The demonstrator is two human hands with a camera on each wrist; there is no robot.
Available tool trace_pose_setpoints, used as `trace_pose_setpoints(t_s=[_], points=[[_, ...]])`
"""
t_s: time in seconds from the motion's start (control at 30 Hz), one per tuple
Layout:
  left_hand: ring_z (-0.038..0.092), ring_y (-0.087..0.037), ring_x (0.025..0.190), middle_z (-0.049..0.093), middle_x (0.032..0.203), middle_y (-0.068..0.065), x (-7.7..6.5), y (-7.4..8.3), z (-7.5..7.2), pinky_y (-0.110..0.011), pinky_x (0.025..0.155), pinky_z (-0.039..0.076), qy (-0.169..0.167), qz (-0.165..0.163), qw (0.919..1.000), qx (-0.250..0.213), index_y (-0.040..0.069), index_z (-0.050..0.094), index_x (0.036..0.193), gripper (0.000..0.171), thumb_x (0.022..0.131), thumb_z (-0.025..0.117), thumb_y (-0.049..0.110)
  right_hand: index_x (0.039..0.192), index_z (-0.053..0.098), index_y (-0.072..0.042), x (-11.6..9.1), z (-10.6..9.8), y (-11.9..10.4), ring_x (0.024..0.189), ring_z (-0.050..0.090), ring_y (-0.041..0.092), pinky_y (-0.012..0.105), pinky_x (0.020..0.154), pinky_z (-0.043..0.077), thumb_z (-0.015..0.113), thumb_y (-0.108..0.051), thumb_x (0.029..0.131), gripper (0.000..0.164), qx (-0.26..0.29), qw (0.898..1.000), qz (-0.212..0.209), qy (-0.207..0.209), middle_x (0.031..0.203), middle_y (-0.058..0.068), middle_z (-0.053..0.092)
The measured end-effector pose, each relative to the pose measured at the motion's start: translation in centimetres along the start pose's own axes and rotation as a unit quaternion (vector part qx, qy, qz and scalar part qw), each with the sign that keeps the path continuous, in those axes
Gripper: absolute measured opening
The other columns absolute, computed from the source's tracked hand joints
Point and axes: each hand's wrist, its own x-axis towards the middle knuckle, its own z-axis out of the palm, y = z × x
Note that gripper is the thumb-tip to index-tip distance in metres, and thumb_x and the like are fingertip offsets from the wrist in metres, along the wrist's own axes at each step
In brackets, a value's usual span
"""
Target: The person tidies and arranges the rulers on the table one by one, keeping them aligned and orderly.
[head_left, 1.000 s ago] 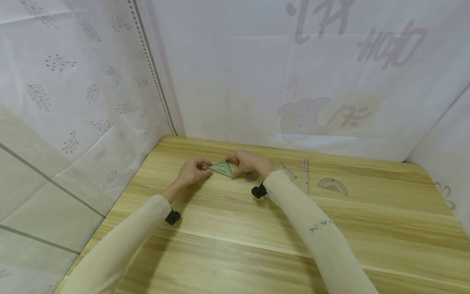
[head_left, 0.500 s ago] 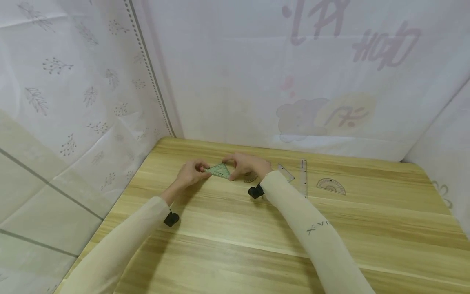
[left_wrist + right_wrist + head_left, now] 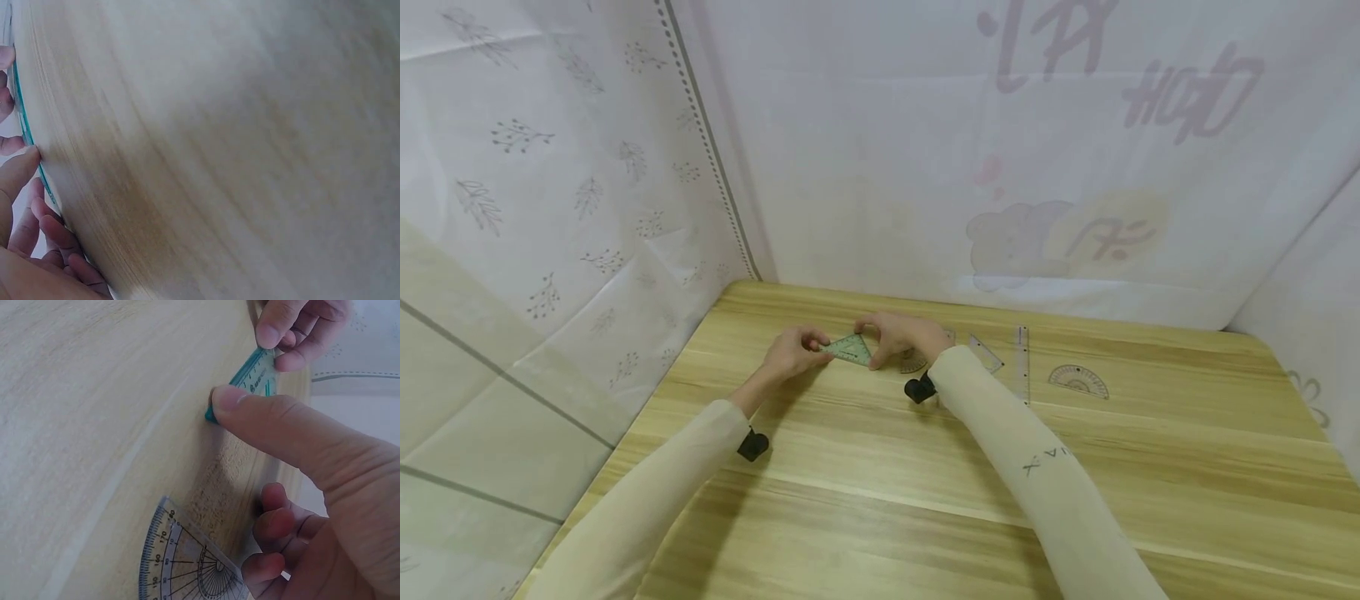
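A green triangular set square [image 3: 848, 350] is held between both hands near the back left of the table. My left hand [image 3: 792, 352] pinches its left corner between thumb and fingers. From the other side, my right hand [image 3: 901, 335] holds its right end, thumb on the lower corner and a finger at the top one. The right wrist view shows the thumb pressed on the green set square's corner [image 3: 212, 414]. In the left wrist view only its thin green edge [image 3: 22, 115] shows. A clear protractor [image 3: 165, 550] lies just below the right hand, partly covered in the head view.
Right of the right hand lie a clear set square [image 3: 988, 357], partly behind the sleeve, a clear straight ruler [image 3: 1022, 358] and another protractor [image 3: 1078, 380]. Patterned white cloth [image 3: 880, 167] hangs behind and beside the wooden table [image 3: 850, 500].
The head view has shifted slightly. Both hands keep their hold on the green set square, which stays almost in the same place.
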Motion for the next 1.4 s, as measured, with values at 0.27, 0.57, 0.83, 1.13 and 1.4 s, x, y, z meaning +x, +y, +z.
trace_pose_setpoints(t_s=[0.27, 0.57, 0.83, 1.13, 1.4], points=[[0.049, -0.02, 0.079, 0.057, 0.088, -0.005, 0.1, 0.1, -0.1, -0.03, 0.067, 0.041, -0.003, 0.009, 0.9998, -0.015, -0.002, 0.072, 0.116, 0.029, 0.089, 0.079, 0.007, 0.145, 0.049, -0.011, -0.1, -0.1, 0.1, 0.092, 0.055, 0.023, 0.037, 0.082, 0.047, 0.087, -0.018, 0.084, 0.073, 0.012, 1.0, -0.009, 0.005, 0.12, 0.009, 0.053], [0.048, -0.019, 0.079, 0.055, 0.086, -0.006, -0.2, 0.4, -0.3, -0.03, 0.069, 0.041, -0.014, 0.002, 0.999, -0.042, -0.005, 0.07, 0.117, 0.029, 0.09, 0.078, 0.004, 0.144, 0.048, -0.012, -0.4, 0.1, 0.2, 0.094, 0.051, 0.024, 0.035, 0.077, 0.045, 0.087, -0.019, 0.085, 0.071, 0.032, 0.999, -0.022, 0.011, 0.115, 0.012, 0.053], [0.045, -0.016, 0.079, 0.05, 0.082, -0.003, 0.1, 0.5, -0.6, -0.023, 0.066, 0.038, -0.041, -0.013, 0.9971, -0.063, -0.009, 0.068, 0.11, 0.024, 0.09, 0.077, 0.0, 0.146, 0.047, -0.013, -0.5, 0.2, 0.3, 0.097, 0.05, 0.023, 0.036, 0.079, 0.047, 0.086, -0.019, 0.085, 0.073, 0.03, 0.999, -0.031, 0.013, 0.114, 0.009, 0.053], [0.045, -0.016, 0.078, 0.049, 0.081, -0.002, -0.1, 0.4, -0.9, -0.022, 0.065, 0.038, -0.044, -0.011, 0.9968, -0.066, -0.008, 0.068, 0.107, 0.024, 0.088, 0.079, 0.001, 0.13, 0.059, -0.009, -0.6, 0.4, 0.6, 0.096, 0.053, 0.02, 0.034, 0.079, 0.048, 0.085, -0.022, 0.086, 0.053, 0.031, 0.999, -0.008, 0.018, 0.11, 0.006, 0.056], [0.045, -0.017, 0.077, 0.048, 0.083, -0.003, -0.4, 0.0, -1.2, -0.022, 0.063, 0.039, -0.052, 0.001, 0.9953, -0.082, -0.009, 0.065, 0.107, 0.025, 0.09, 0.078, 0.003, 0.087, 0.069, -0.007, -0.7, 0.5, 0.7, 0.063, 0.047, 0.012, 0.027, 0.06, 0.041, 0.074, -0.01, 0.095, 0.009, 0.063, 0.997, -0.052, 0.013, 0.074, 0.001, 0.056]])
